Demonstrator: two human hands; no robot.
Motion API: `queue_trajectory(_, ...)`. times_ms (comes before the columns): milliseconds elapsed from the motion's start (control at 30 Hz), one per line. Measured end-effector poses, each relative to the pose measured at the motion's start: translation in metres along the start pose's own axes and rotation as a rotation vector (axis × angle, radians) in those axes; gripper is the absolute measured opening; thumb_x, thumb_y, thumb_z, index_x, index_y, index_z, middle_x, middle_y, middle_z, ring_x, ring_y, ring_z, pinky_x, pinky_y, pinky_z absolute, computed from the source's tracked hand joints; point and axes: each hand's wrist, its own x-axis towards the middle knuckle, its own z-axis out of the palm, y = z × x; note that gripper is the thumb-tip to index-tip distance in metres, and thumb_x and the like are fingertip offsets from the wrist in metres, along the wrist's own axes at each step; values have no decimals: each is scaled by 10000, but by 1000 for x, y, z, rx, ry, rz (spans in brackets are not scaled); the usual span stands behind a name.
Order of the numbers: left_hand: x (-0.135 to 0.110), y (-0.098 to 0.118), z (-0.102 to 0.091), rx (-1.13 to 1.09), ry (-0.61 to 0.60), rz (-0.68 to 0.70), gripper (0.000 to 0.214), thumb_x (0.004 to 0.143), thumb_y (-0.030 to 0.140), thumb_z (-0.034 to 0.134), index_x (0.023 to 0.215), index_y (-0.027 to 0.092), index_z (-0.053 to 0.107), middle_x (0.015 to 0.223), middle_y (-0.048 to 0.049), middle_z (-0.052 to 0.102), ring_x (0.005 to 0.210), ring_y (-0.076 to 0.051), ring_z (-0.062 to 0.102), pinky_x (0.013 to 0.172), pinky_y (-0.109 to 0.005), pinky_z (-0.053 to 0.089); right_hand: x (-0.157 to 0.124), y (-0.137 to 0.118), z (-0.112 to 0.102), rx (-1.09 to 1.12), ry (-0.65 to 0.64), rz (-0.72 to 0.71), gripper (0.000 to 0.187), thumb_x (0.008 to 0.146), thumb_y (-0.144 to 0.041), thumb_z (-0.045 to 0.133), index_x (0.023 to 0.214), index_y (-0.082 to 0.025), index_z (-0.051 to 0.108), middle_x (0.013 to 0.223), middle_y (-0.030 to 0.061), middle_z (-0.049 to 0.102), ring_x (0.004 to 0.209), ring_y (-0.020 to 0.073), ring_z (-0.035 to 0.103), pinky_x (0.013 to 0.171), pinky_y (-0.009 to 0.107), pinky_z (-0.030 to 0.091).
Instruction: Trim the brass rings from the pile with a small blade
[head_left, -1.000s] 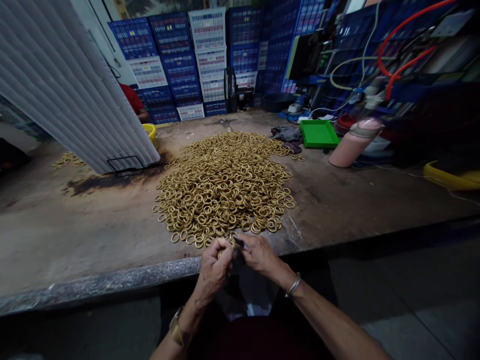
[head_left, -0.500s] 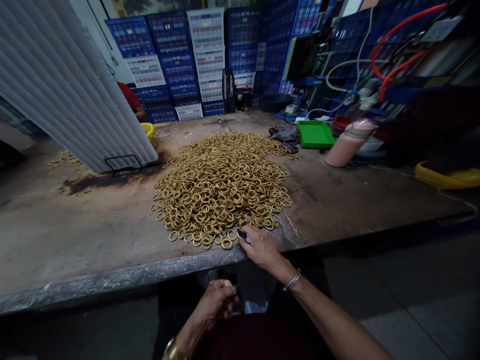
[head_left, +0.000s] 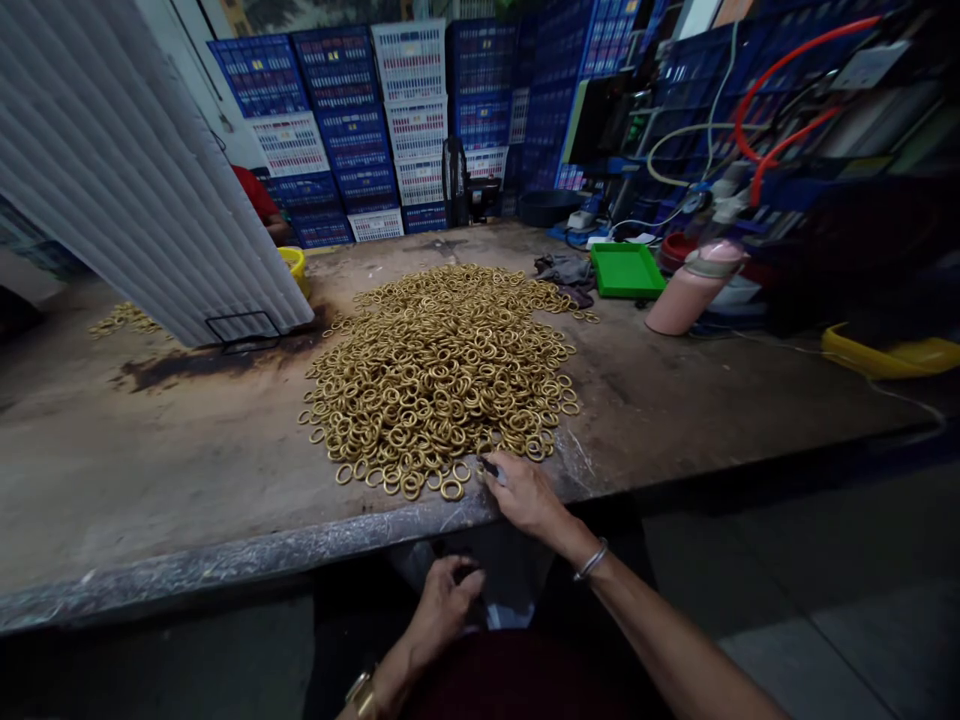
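1. Pile of brass rings [head_left: 442, 370] lies heaped on the workbench [head_left: 150, 470], spreading away from the right hand [head_left: 525, 495]; its near edge sits right at that hand's fingertips.
2. Right hand rests on the bench's front edge, fingers curled around a small dark tool [head_left: 489, 467], its tip poking out toward the closest loose rings. Grip is closed on the tool.
3. A single ring [head_left: 451, 489] lies just to the left of the right hand's fingers, apart from the tool tip.
4. Left hand [head_left: 450, 600] hangs below the bench edge, nearer the body than the right hand, over a pale bag [head_left: 510, 580] in the lap. Fingers loosely curled; cannot tell whether it holds anything, too dark there.
5. Metal bangle [head_left: 591, 562] on the right wrist, gold watch [head_left: 364, 692] on the left wrist.
6. Far beyond the right hand, past the pile: a grey rag [head_left: 562, 270], then a green tray [head_left: 626, 270] just to its right.
7. Further right of the tray, a pink bottle [head_left: 694, 285] stands tilted in this view, beside it a yellow tub [head_left: 892, 355] at the bench's right end.
8. Far left of both hands, a white ribbed panel [head_left: 135, 170] stands on the bench; a small second heap of rings [head_left: 124, 320] lies behind it.
9. Yellow bucket [head_left: 296, 265] sits by the panel's far corner, and a person's red sleeve [head_left: 255, 195] shows behind it.
10. Stacked blue and white crates [head_left: 390, 120] line the back wall; red hoses [head_left: 795, 90] loop over the machinery at far right.
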Motion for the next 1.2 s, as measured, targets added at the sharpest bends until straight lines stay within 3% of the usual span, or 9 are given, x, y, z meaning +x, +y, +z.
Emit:
queue_trajectory(100, -8, 30, 3, -1, -2, 107, 213, 747, 340, 519, 835, 164, 601, 602, 9, 527, 534, -111, 473, 510, -210, 385, 1, 0, -5, 326, -65, 28, 127, 757, -236, 470, 651, -174, 505, 587, -29, 493, 551, 90, 433, 526, 200, 309)
queue_trajectory(200, -2, 56, 1, -38, 186, 213, 310, 777, 339, 489, 1049, 189, 503, 635, 29, 489, 507, -92, 454, 497, -200, 385, -1, -5, -8, 616, -163, 84, 123, 724, -254, 500, 630, -178, 475, 504, -68, 409, 465, 63, 358, 463, 186, 284)
queue_trajectory(267, 7, 69, -2, -41, 225, 248, 369, 771, 327, 504, 1113, 194, 458, 648, 35, 475, 506, -85, 445, 477, -188, 371, -4, -7, -7, 746, -217, 127, 136, 720, -284, 518, 649, -180, 469, 471, -84, 370, 421, 51, 317, 424, 181, 257)
queue_trajectory(433, 24, 82, -5, -13, 94, 232, 268, 754, 349, 524, 933, 156, 574, 592, 35, 479, 456, -67, 409, 434, -179, 332, -9, -4, -2, 941, -336, 201, 232, 694, -389, 567, 706, -179, 469, 463, -98, 346, 373, 35, 275, 360, 166, 211)
queue_trajectory(533, 25, 81, -5, -57, 107, 168, 255, 747, 385, 526, 837, 151, 577, 549, 46, 481, 401, -55, 390, 393, -173, 301, -7, -3, 2, 931, -314, 219, 225, 694, -386, 567, 704, -182, 472, 452, -95, 360, 368, 40, 283, 356, 168, 220)
queue_trajectory(633, 25, 79, -5, -79, 155, 141, 255, 735, 398, 542, 784, 149, 563, 532, 49, 496, 380, -48, 397, 382, -165, 299, -4, -6, 2, 807, -178, 226, 190, 721, -355, 533, 663, -182, 478, 434, -85, 363, 380, 50, 304, 383, 179, 245)
queue_trajectory(833, 27, 83, -3, -121, 192, 154, 256, 717, 402, 574, 748, 148, 560, 550, 42, 523, 409, -52, 442, 417, -169, 356, -5, -15, -1, 634, -74, 96, 235, 770, -378, 476, 693, -167, 544, 561, -36, 468, 533, 83, 404, 513, 195, 332)
queue_trajectory(967, 27, 84, -4, -171, 106, 88, 250, 714, 385, 590, 733, 140, 545, 577, 29, 541, 427, -52, 459, 418, -166, 366, -5, -15, 0, 601, -87, 98, 227, 756, -357, 482, 656, -158, 528, 590, -31, 480, 567, 87, 409, 556, 200, 345)
queue_trajectory(1200, 25, 85, -7, -518, -68, -62, 271, 684, 375, 635, 762, 138, 531, 667, -5, 580, 471, -59, 489, 402, -160, 357, -3, -15, -2, 589, -87, 132, 216, 779, -324, 447, 667, -162, 536, 542, -40, 477, 504, 77, 398, 508, 190, 332)
